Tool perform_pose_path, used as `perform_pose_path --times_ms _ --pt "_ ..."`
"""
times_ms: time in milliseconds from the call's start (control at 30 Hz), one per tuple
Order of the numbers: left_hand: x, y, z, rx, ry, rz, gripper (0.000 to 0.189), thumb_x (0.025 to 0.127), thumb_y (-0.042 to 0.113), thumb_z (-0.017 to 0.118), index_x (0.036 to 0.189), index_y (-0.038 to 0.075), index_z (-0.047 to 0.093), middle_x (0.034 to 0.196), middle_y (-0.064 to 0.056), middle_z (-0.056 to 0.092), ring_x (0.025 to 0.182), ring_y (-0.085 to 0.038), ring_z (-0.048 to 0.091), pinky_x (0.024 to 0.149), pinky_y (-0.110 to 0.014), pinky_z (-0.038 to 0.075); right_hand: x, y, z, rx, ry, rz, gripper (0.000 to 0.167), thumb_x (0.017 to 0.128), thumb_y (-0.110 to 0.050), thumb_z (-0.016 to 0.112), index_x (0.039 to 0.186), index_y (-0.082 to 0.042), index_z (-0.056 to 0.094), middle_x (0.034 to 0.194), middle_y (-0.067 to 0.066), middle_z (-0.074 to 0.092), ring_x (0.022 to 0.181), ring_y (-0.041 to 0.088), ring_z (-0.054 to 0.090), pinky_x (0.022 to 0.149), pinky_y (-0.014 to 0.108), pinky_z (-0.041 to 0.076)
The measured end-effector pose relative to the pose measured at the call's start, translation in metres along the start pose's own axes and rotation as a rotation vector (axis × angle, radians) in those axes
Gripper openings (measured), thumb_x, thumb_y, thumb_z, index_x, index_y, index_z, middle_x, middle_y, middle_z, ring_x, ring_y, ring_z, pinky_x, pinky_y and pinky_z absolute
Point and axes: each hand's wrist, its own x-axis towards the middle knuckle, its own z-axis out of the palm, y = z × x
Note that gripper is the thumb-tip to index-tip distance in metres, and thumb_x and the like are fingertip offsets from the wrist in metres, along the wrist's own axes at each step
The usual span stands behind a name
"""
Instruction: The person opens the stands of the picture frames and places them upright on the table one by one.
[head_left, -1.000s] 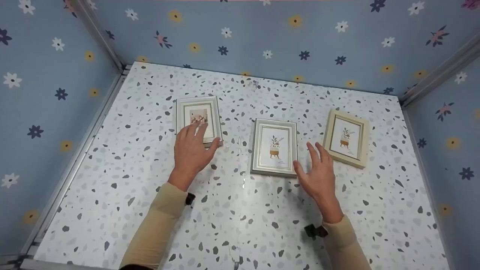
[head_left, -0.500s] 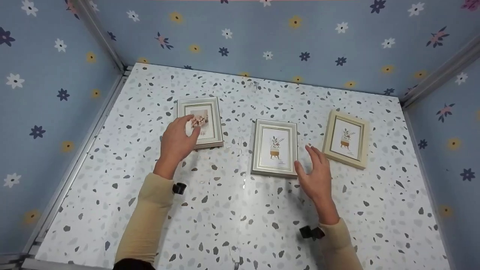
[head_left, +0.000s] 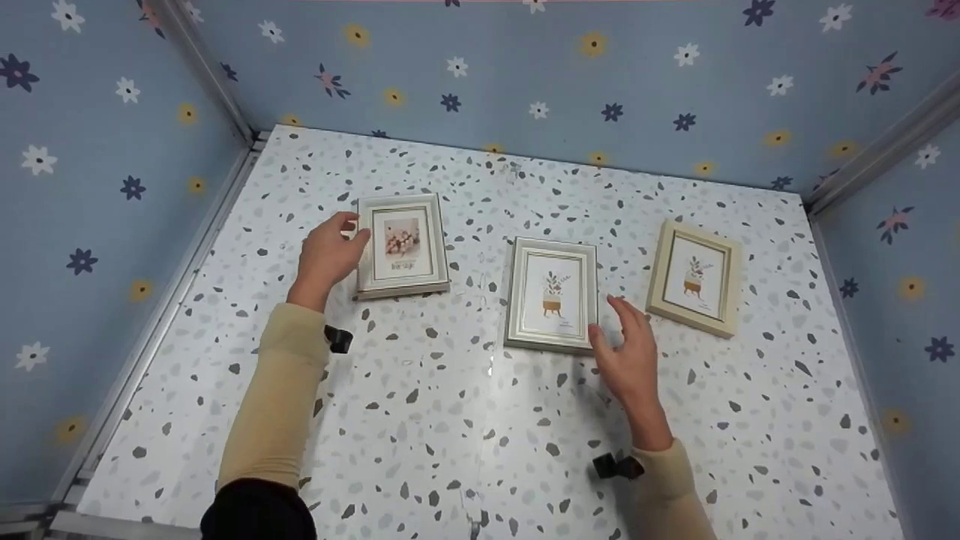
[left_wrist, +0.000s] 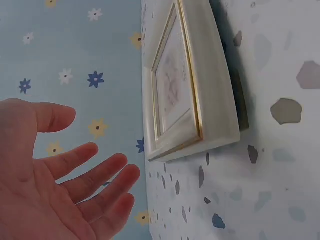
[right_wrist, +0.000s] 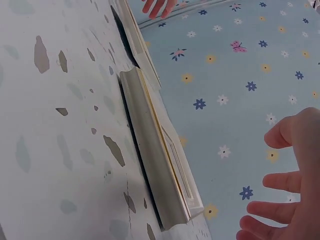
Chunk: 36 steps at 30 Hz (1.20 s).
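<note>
Three picture frames lie face up on the speckled tabletop. My left hand [head_left: 328,251] hovers by the left edge of the silvery frame with the flower photo [head_left: 403,246], fingers loosely bent. The left wrist view shows a gap between that hand [left_wrist: 75,185] and the frame [left_wrist: 175,90]. Near the lower right edge of the middle silvery frame [head_left: 553,294], which has a potted-plant print, is my right hand [head_left: 631,360]. Its thumb and fingers are spread, holding nothing; the right wrist view has it [right_wrist: 285,195] apart from the frame [right_wrist: 155,155].
A cream frame [head_left: 695,277] with a similar plant print lies tilted at the right, beyond my right hand. Blue flowered panels [head_left: 562,75] wall the table [head_left: 450,420] at the back and both sides. Bare tabletop separates the left and middle frames.
My left hand has moved left off the flower-photo frame, uncovering its picture, and is now beside its left edge. My right hand has shifted slightly left. The frames stay in place.
</note>
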Motion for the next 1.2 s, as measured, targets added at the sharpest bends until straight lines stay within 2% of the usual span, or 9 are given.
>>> perform_pose_path --times_ms 167,333,567,667,867,1067,1200 --pt "0.020 -0.010 -0.004 0.018 -0.043 -0.044 0.050 0.103 0.035 0.046 0.146 0.009 0.046 0.142 -0.017 0.051 0.124 -0.034 0.052 0.100 -0.052 0.043 -0.002 0.001 0.001 0.020 0.000 -0.005 0.051 0.093 -0.022 0.069 0.138 -0.002 0.057 0.141 0.019 0.053 0.130 0.035 0.047 0.099 0.051 0.043" --pt "0.037 -0.019 -0.011 -0.037 -0.105 -0.109 0.053 0.103 0.034 0.046 0.148 0.007 0.043 0.144 -0.019 0.047 0.126 -0.036 0.049 0.101 -0.052 0.042 -0.003 0.003 0.002 0.026 -0.008 0.014 0.050 0.093 -0.020 0.068 0.138 -0.003 0.057 0.139 0.018 0.054 0.127 0.033 0.050 0.097 0.049 0.046" --pt "0.058 -0.018 -0.017 -0.130 -0.139 -0.186 0.054 0.103 0.033 0.046 0.150 0.006 0.040 0.142 -0.020 0.049 0.122 -0.033 0.050 0.100 -0.049 0.042 -0.004 0.003 0.005 0.036 -0.012 0.024 0.048 0.094 -0.018 0.068 0.139 -0.004 0.057 0.136 0.018 0.056 0.123 0.033 0.054 0.095 0.050 0.048" --pt "0.065 -0.016 -0.017 -0.139 -0.151 -0.211 0.055 0.103 0.034 0.046 0.151 0.006 0.039 0.141 -0.019 0.050 0.119 -0.030 0.051 0.098 -0.047 0.044 -0.005 0.002 0.007 0.046 -0.012 0.021 0.047 0.094 -0.017 0.067 0.138 -0.003 0.058 0.135 0.018 0.057 0.121 0.033 0.055 0.094 0.050 0.048" --pt "0.073 -0.008 -0.014 -0.116 -0.180 -0.195 0.056 0.102 0.031 0.045 0.152 0.005 0.036 0.138 -0.020 0.050 0.110 -0.030 0.051 0.092 -0.047 0.044 -0.010 0.002 0.013 0.040 -0.015 0.019 0.044 0.094 -0.016 0.068 0.134 -0.003 0.060 0.132 0.018 0.060 0.121 0.032 0.056 0.094 0.049 0.049" --pt "0.078 -0.002 -0.009 -0.052 -0.167 -0.149 0.057 0.101 0.027 0.044 0.151 0.002 0.035 0.144 -0.022 0.046 0.118 -0.033 0.051 0.101 -0.051 0.041 -0.017 -0.001 0.021 0.069 -0.029 -0.022 0.040 0.093 -0.017 0.070 0.130 -0.004 0.063 0.130 0.016 0.061 0.124 0.032 0.055 0.098 0.048 0.046" --pt "0.084 -0.002 -0.005 -0.046 -0.171 -0.150 0.058 0.100 0.021 0.045 0.154 0.003 0.032 0.149 -0.022 0.041 0.122 -0.034 0.048 0.101 -0.051 0.041 -0.021 -0.002 0.027 0.075 -0.040 -0.038 0.037 0.093 -0.016 0.070 0.128 -0.004 0.065 0.130 0.015 0.062 0.124 0.032 0.055 0.103 0.048 0.043"
